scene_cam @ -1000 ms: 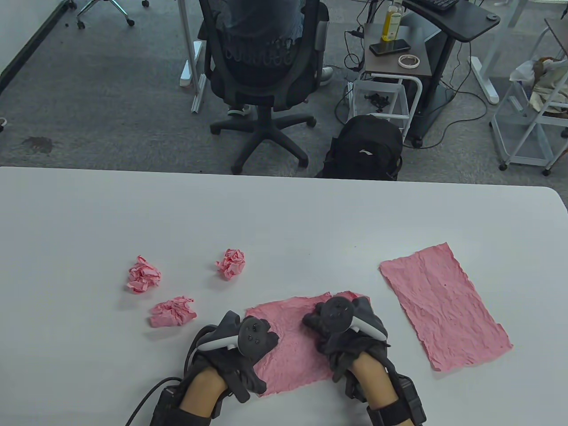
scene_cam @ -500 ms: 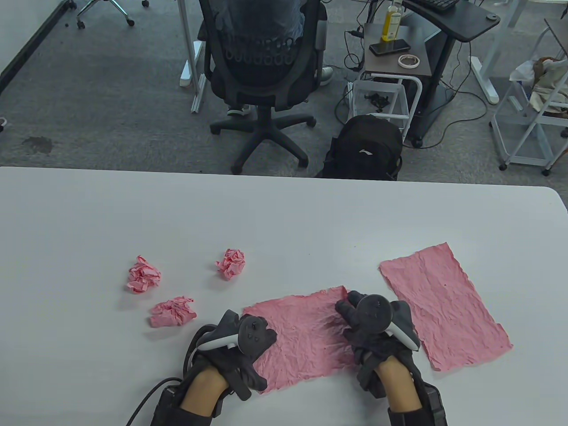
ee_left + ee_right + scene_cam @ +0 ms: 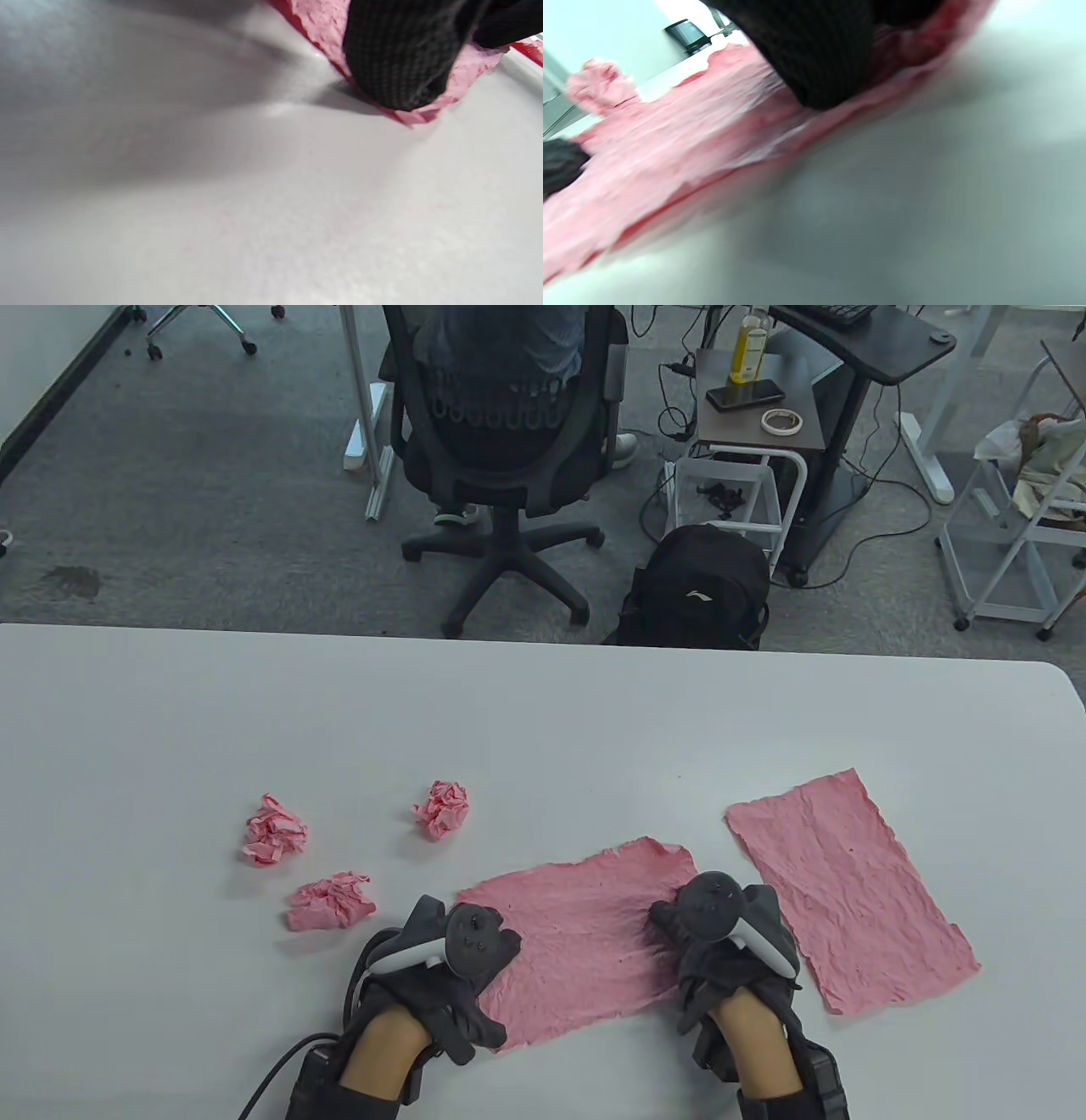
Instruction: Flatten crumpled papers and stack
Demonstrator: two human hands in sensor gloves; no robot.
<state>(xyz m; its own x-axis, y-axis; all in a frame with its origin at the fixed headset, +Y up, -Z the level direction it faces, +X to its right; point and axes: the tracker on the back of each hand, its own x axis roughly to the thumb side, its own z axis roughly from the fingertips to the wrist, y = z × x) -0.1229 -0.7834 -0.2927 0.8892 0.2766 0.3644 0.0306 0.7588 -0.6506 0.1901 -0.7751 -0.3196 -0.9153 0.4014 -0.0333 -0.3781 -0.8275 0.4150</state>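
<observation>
Near table's front edge: left hand and right hand pressing, fingers seemingly flat, on ends of wrinkled pink paper sheet; far right corner, folded a second ago, now lying spread. Flattening nearing done; stacking onto flattened pink sheet at right pending; three crumpled pink balls waiting left.

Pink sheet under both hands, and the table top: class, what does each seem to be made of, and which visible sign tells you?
Pink sheet: thin, matte paper, probably tissue-like; its surface is finely wrinkled and its edges are ragged. Table top: smooth, pale grey, likely laminate or plastic; the left wrist view shows a soft sheen and no grain.
</observation>
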